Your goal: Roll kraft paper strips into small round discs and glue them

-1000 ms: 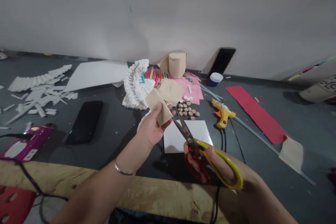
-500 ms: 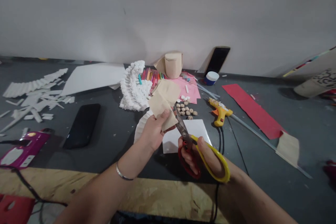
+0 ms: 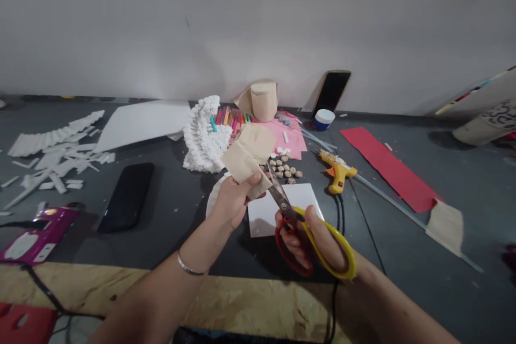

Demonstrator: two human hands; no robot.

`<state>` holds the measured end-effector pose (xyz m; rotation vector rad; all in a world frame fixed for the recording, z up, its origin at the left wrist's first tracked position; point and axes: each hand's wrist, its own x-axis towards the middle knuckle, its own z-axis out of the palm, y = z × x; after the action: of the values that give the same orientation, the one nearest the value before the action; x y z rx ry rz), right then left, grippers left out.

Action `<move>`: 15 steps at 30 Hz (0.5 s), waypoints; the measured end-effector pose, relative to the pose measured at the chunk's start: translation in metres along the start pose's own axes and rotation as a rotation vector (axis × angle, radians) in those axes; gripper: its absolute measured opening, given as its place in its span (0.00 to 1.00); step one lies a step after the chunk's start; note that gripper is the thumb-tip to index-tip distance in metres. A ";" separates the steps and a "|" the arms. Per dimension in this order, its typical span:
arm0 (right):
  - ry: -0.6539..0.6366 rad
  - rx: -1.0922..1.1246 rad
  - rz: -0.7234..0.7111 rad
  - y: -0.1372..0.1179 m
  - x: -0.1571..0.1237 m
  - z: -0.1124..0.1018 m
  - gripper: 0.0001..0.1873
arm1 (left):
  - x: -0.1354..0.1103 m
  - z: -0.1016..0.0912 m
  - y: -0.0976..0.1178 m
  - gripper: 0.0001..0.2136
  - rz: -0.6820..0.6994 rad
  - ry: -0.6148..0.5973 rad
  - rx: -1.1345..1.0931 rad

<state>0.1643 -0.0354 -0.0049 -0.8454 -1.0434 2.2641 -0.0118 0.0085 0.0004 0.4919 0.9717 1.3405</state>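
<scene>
My left hand (image 3: 236,199) pinches a folded piece of beige fabric (image 3: 242,164) between thumb and fingers. My right hand (image 3: 312,239) grips scissors (image 3: 286,208) with one yellow and one red handle loop. Their blades point up and left, with the tips beside the right edge of the fabric. Whether the blades touch the cloth I cannot tell. Under the hands lies a white square tile (image 3: 262,217). Another beige fabric piece (image 3: 258,140) is just behind the held one, and several small brown round pieces (image 3: 287,168) lie right of it.
A yellow glue gun (image 3: 339,174) with its cord is on the right, near a red strip (image 3: 389,169). At the left are a black phone (image 3: 127,196), white paper scraps (image 3: 60,166) and a magenta device (image 3: 44,231). Behind stand a beige roll (image 3: 264,102) and a white ruffled piece (image 3: 203,137).
The held fabric has shifted slightly left, away from the scissor blades. The scissors have moved a little right and the camera view has shifted slightly.
</scene>
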 end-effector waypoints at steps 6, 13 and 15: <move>0.076 -0.032 -0.045 0.001 0.000 0.003 0.38 | 0.001 -0.001 0.000 0.21 0.022 0.028 -0.003; 0.106 -0.060 -0.108 0.004 0.000 0.003 0.36 | 0.003 -0.002 0.001 0.22 0.022 0.047 0.018; 0.062 -0.035 -0.087 0.005 0.001 0.002 0.38 | 0.003 -0.003 0.002 0.21 0.020 0.038 0.025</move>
<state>0.1617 -0.0383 -0.0080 -0.8618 -1.0737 2.1404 -0.0153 0.0115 -0.0005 0.4976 1.0184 1.3616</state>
